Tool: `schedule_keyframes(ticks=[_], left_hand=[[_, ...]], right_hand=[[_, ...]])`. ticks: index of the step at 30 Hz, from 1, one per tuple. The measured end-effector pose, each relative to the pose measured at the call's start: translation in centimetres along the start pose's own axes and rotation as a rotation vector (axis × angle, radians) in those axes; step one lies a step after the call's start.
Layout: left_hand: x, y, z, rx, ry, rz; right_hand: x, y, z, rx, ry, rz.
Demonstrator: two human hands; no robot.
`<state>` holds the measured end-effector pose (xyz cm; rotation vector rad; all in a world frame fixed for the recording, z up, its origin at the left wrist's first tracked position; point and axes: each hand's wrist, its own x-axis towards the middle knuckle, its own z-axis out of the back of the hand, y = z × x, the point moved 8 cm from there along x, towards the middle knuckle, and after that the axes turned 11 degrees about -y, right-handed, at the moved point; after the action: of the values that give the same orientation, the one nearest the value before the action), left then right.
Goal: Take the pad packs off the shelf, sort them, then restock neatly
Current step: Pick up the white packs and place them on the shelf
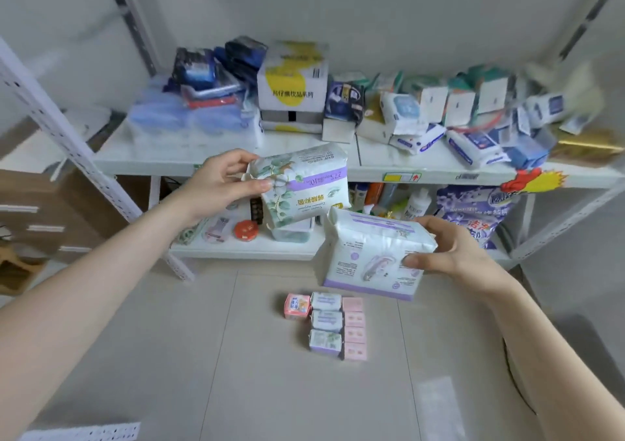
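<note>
The leaf pack (301,186) hangs before the shelf (152,161) edge, its end pinched between the thumb and fingers of the left hand (220,180). The right hand (453,251) grips the purple pack (372,258) by its side, lower, above the sorted rows (326,325) on the floor (169,356). Both holds look shallow, so a glossy pack could slip and scatter the rows. Both arms reach forward.

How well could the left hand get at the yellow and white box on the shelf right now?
Probably not yet: the left hand is full, gripping a leafy pad pack. Nothing else looks in the way of the box.
</note>
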<state>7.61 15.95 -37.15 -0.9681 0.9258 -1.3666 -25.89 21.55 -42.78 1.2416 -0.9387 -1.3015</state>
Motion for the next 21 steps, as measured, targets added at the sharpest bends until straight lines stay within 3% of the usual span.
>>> schedule_keyframes(ticks=[21], left_hand=[[-5.0, -29.5, 19.3, -0.017, -0.267, -0.418]], right_hand=[[-2.3, 32.0, -2.6, -0.086, 0.062, 0.48]])
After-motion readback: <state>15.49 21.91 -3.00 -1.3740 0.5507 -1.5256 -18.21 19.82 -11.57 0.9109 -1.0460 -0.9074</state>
